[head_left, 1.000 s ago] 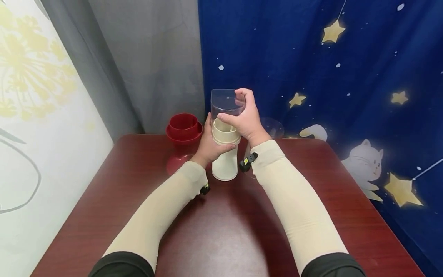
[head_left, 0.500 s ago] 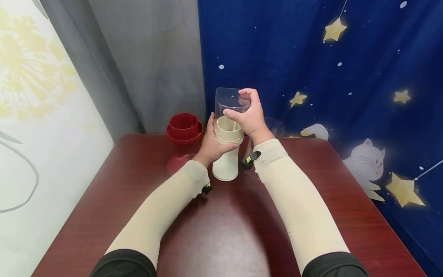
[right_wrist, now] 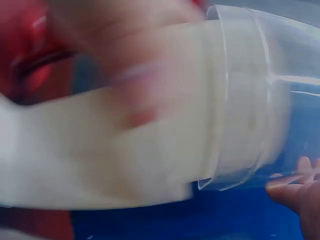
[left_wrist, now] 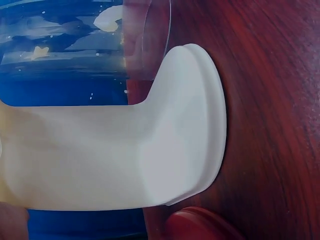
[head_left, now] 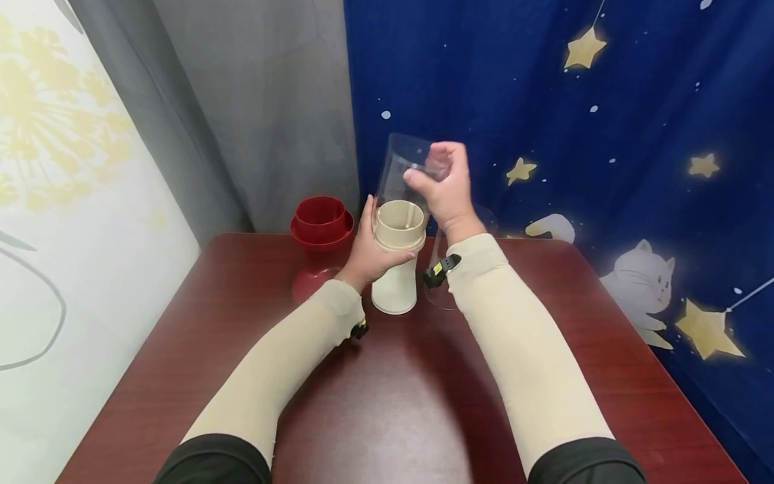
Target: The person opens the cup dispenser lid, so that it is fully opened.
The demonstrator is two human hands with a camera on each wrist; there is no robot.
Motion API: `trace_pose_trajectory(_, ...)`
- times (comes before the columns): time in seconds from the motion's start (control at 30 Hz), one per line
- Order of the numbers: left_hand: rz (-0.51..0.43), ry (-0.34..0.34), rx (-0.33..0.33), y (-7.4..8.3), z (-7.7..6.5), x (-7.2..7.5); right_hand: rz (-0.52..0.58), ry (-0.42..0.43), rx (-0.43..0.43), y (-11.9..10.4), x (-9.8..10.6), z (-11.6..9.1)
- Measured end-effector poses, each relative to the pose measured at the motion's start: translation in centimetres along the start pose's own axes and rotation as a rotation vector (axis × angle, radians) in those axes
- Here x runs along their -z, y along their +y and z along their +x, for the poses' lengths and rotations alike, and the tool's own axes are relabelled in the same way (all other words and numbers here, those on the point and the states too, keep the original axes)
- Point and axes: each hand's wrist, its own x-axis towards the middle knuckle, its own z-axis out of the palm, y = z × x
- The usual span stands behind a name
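Note:
A cream plastic stand (head_left: 394, 292) with a flared foot and a round open collar stands upright on the table. My left hand (head_left: 373, 252) grips it below the collar, thumb across the front and fingers up the left side. My right hand (head_left: 446, 185) holds a clear plastic container (head_left: 396, 158) by its upper right side, thumb in front. The container leans to the right, its lower end around the collar. In the right wrist view, the rim of the clear container (right_wrist: 240, 100) surrounds the blurred collar. The left wrist view shows the foot of the stand (left_wrist: 177, 130) on the table.
A red stand (head_left: 320, 235) of similar shape is just left of my left hand. Behind my right wrist, another clear container (head_left: 444, 299) stands on the brown table (head_left: 387, 403). Grey and blue curtains (head_left: 484, 81) hang at the table's far edge.
My right hand has moved up and right, and the clear container has risen and tipped rightward. The left hand keeps its grip on the cream stand, which shifted slightly right at first.

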Motion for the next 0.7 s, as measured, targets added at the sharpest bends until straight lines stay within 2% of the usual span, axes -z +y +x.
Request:
trace_pose_trajectory(0.1, 0.019, 0.006, -0.009, 0.1, 0.0, 0.0, 0.054, 0.001, 0.023, -1.8, 0.6, 0.9)
trace_pose_trajectory(0.2, 0.060, 0.006, -0.022, 0.1, -0.1, 0.3, -0.018, -0.036, 0.042, -3.6, 1.2, 1.2)
trace_pose_trajectory(0.27, 0.082, 0.001, -0.046, 0.1, -0.1, 0.7, -0.025, -0.043, 0.062, -4.3, 1.3, 1.1)
trace_pose_trajectory(0.53, 0.197, -0.001, -0.091, 0.4, 0.0, 0.9, -0.004, -0.074, 0.077, -6.5, 1.8, -0.2)
trace_pose_trajectory(0.7, 0.214, 0.021, -0.101, 0.4, -0.1, 0.4, -0.007, -0.097, 0.078, -7.0, 2.6, -1.2)
